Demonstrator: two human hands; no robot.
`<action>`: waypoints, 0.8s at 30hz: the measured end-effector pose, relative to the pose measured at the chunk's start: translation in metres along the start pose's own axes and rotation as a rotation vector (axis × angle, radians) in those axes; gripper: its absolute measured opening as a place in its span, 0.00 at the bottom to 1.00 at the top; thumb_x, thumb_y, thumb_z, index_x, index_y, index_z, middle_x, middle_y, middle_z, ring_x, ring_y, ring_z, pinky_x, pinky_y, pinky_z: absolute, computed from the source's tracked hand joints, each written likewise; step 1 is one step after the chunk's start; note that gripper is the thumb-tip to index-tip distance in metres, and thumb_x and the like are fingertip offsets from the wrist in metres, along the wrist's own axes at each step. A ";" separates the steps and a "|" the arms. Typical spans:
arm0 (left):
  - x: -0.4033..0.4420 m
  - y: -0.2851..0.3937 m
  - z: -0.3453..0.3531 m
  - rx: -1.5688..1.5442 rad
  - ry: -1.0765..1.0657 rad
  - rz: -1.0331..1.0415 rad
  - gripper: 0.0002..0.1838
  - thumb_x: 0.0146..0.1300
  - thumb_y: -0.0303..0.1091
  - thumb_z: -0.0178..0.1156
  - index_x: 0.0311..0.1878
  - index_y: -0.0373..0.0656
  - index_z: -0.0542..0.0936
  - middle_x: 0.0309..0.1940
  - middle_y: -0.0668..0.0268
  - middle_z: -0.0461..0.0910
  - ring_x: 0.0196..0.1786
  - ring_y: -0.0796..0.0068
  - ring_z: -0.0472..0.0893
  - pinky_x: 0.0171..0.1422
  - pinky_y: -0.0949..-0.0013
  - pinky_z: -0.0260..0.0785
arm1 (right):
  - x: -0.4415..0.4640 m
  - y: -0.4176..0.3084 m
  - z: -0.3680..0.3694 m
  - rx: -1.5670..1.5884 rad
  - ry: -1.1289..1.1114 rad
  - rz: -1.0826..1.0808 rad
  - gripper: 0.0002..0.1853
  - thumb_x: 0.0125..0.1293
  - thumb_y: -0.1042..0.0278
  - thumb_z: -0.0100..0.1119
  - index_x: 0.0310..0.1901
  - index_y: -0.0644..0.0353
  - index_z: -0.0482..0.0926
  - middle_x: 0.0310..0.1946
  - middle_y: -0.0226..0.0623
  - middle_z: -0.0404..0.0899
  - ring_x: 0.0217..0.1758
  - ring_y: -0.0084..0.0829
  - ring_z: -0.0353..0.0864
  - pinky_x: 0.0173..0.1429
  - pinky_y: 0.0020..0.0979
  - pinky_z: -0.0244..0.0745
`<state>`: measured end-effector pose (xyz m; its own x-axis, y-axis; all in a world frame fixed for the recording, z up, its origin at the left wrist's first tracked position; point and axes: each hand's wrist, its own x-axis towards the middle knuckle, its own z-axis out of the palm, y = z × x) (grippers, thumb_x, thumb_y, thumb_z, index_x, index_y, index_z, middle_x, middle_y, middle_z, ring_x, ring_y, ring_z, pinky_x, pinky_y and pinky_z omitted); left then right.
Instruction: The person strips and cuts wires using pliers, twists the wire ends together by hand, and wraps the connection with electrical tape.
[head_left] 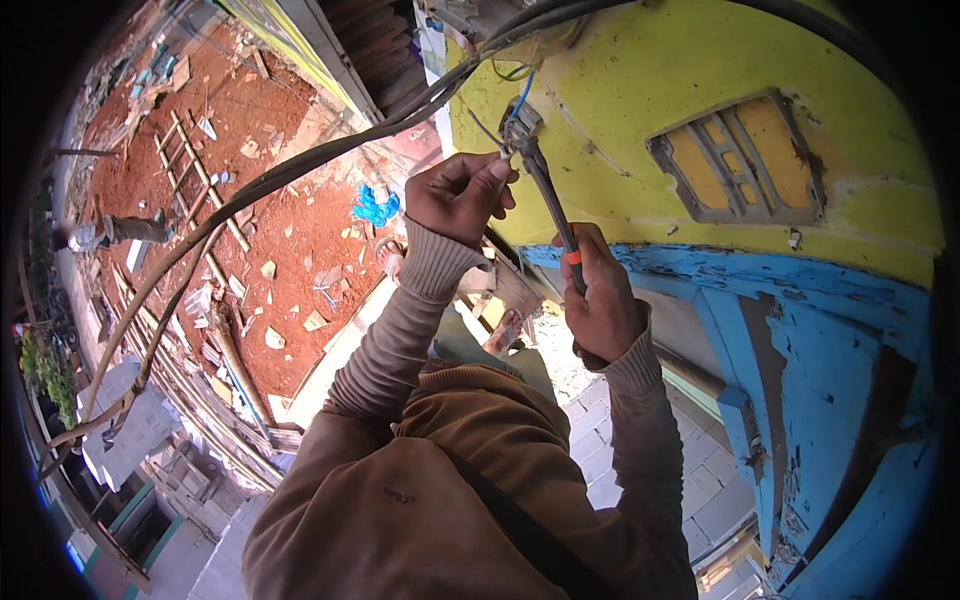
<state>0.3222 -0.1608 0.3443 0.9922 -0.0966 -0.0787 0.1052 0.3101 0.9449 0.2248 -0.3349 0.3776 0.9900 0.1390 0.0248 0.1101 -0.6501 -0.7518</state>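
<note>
My right hand is wrapped round the dark handle of a hammer, which has an orange band near the grip. Its metal head lies up against the yellow wall, beside some thin wires, one of them blue. Just left of the hammer head, my left hand is closed in a pinch between thumb and forefinger. A small pale tip shows at those fingertips, too small to name. A thin dark wire ends close to them.
Thick black cables sweep across in front of me. A vent frame is set in the wall above peeling blue wood. Far below lie red soil with rubble, a bamboo ladder, a blue plastic bag and grey paving.
</note>
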 end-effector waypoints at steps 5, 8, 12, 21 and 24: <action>-0.001 -0.002 0.004 0.011 0.022 0.031 0.07 0.68 0.26 0.62 0.41 0.29 0.81 0.29 0.59 0.84 0.26 0.77 0.79 0.32 0.75 0.72 | -0.002 0.003 -0.004 0.076 -0.042 0.028 0.25 0.50 0.89 0.50 0.54 0.71 0.67 0.41 0.48 0.69 0.41 0.47 0.74 0.48 0.38 0.71; 0.000 -0.002 0.006 0.050 0.023 0.079 0.07 0.68 0.27 0.62 0.40 0.30 0.80 0.28 0.61 0.83 0.26 0.79 0.78 0.32 0.76 0.71 | -0.009 0.014 -0.003 0.282 -0.066 0.076 0.24 0.52 0.90 0.48 0.54 0.68 0.68 0.39 0.42 0.70 0.40 0.37 0.75 0.47 0.35 0.71; -0.002 -0.002 0.005 0.068 -0.011 0.066 0.07 0.69 0.28 0.62 0.39 0.31 0.80 0.26 0.64 0.82 0.27 0.80 0.78 0.32 0.77 0.70 | -0.012 0.027 0.008 0.473 -0.028 0.075 0.24 0.52 0.90 0.46 0.53 0.65 0.69 0.40 0.38 0.72 0.39 0.30 0.73 0.47 0.32 0.70; -0.003 0.000 0.004 -0.064 -0.027 -0.036 0.11 0.71 0.32 0.60 0.39 0.31 0.81 0.29 0.63 0.83 0.25 0.80 0.78 0.30 0.76 0.71 | 0.001 0.038 0.021 0.815 -0.100 0.122 0.17 0.50 0.83 0.45 0.45 0.61 0.70 0.35 0.29 0.69 0.33 0.22 0.65 0.42 0.24 0.65; -0.003 -0.001 0.006 -0.166 -0.008 -0.132 0.09 0.70 0.30 0.60 0.40 0.32 0.80 0.28 0.62 0.81 0.25 0.78 0.75 0.27 0.76 0.64 | 0.005 0.050 0.025 0.864 -0.176 0.033 0.19 0.46 0.80 0.48 0.44 0.60 0.71 0.33 0.25 0.65 0.32 0.18 0.60 0.39 0.20 0.59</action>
<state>0.3191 -0.1660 0.3458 0.9686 -0.1541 -0.1951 0.2444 0.4459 0.8611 0.2331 -0.3480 0.3240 0.9555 0.2899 -0.0541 -0.0944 0.1268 -0.9874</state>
